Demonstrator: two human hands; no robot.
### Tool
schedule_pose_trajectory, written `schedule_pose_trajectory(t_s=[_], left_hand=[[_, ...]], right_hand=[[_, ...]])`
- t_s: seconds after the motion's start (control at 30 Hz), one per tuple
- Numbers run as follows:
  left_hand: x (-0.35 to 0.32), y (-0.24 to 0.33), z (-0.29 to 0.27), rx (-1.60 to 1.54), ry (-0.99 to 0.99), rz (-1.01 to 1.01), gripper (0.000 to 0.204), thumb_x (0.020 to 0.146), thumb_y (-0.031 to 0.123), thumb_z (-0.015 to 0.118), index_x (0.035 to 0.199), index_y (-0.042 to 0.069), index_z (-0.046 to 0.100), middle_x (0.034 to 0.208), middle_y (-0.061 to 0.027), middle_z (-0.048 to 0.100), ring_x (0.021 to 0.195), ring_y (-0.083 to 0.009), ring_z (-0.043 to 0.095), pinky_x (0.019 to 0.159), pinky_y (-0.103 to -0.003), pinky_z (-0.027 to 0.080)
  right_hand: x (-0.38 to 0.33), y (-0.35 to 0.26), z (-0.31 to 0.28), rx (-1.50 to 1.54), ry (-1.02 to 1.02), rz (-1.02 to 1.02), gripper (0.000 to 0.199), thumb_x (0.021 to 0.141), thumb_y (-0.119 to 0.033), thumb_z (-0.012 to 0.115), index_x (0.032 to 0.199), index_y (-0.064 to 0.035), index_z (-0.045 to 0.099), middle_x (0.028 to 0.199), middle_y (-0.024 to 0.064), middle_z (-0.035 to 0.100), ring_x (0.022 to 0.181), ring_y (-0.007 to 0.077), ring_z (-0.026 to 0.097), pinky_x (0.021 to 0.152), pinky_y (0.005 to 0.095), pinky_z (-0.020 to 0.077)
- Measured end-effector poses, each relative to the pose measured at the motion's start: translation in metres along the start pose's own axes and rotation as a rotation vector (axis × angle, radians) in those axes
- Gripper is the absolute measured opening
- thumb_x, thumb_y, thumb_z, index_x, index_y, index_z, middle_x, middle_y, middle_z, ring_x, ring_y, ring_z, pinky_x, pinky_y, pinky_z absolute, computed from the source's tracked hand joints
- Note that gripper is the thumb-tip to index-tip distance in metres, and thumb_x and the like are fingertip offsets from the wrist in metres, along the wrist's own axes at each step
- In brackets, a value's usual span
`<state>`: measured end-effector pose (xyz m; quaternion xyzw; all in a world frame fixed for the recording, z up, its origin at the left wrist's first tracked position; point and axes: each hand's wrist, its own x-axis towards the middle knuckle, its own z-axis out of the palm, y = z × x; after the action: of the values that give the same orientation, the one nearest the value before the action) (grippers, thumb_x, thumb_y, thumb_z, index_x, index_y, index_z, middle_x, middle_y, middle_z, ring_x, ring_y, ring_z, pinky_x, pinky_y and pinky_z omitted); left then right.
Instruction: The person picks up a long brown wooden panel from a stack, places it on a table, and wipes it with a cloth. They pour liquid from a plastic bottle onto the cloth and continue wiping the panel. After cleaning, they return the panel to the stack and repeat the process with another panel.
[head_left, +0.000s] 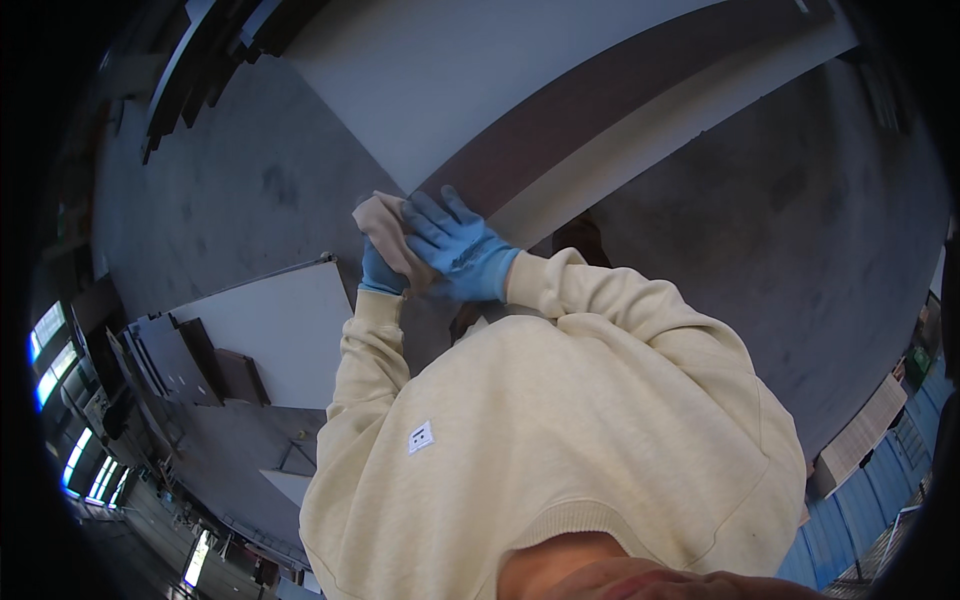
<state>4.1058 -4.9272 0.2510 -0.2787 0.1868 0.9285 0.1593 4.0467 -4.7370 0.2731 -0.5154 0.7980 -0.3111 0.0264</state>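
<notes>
Both of my hands wear blue gloves and meet in front of my chest, at the near corner of a long white and brown panel (560,150). My left hand (380,270) is closed on a pale beige cloth (388,232), whose bunched end sticks up past the fingers. Fingers stretched out, my right hand (458,245) lies against the cloth's right side; its fingertips are close to the panel's brown face. Whether they touch the panel I cannot tell. The cloth covers part of my left hand's fingers.
Left of me a white-topped table (285,335) carries several brown boards (240,377). Dark long boards (205,65) are stacked at the upper left. Grey floor (230,190) shows between them. A light slatted board (860,435) stands far right, by blue sheeting (850,530).
</notes>
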Motion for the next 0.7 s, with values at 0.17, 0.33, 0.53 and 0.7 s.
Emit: schedule_pose_trajectory(t_s=[0.17, 0.33, 0.53, 0.7], left_hand=[[-0.003, 0.006, -0.024, 0.742, 0.017, 0.230, 0.069, 0.102, 0.051, 0.065, 0.148, 0.002, 0.052, 0.140, -0.0114, 0.063, 0.128, -0.0266, 0.060, 0.116, -0.039, 0.044], [-0.001, 0.010, -0.012, -0.013, -0.014, 0.046, 0.103, 0.098, 0.079, 0.052, 0.158, -0.004, 0.041, 0.158, -0.0169, 0.053, 0.142, -0.0315, 0.052, 0.122, -0.043, 0.038], [0.006, -0.005, 0.012, 0.172, 0.250, 0.053, 0.118, 0.089, 0.092, 0.047, 0.156, -0.006, 0.044, 0.158, -0.0211, 0.053, 0.144, -0.0364, 0.053, 0.122, -0.049, 0.040], [0.009, -0.004, 0.007, 0.169, 0.357, 0.069, 0.112, 0.092, 0.090, 0.046, 0.153, -0.004, 0.048, 0.154, -0.0193, 0.057, 0.140, -0.0357, 0.056, 0.119, -0.048, 0.042]], right_hand=[[-0.001, 0.009, 0.026, 0.025, 0.082, 0.022, 0.080, 0.087, -0.063, 0.069, 0.145, -0.0075, 0.062, 0.164, 0.0246, 0.043, 0.156, 0.0432, 0.033, 0.129, 0.0665, 0.0151], [-0.025, 0.134, -0.028, -0.447, 0.174, 0.299, 0.063, 0.097, -0.056, 0.061, 0.148, -0.0182, 0.063, 0.170, 0.0127, 0.041, 0.159, 0.0394, 0.031, 0.130, 0.0664, 0.0098], [-0.129, 0.426, -0.153, -0.938, 0.169, 0.939, 0.061, 0.109, -0.057, 0.039, 0.163, -0.0295, 0.044, 0.175, 0.0068, 0.033, 0.160, 0.0349, 0.031, 0.126, 0.0648, 0.0180], [-0.083, 0.344, -0.119, -0.804, 0.320, 0.543, 0.058, 0.108, -0.052, 0.046, 0.148, -0.0115, 0.058, 0.160, 0.0175, 0.052, 0.148, 0.0382, 0.047, 0.119, 0.0616, 0.0331]])
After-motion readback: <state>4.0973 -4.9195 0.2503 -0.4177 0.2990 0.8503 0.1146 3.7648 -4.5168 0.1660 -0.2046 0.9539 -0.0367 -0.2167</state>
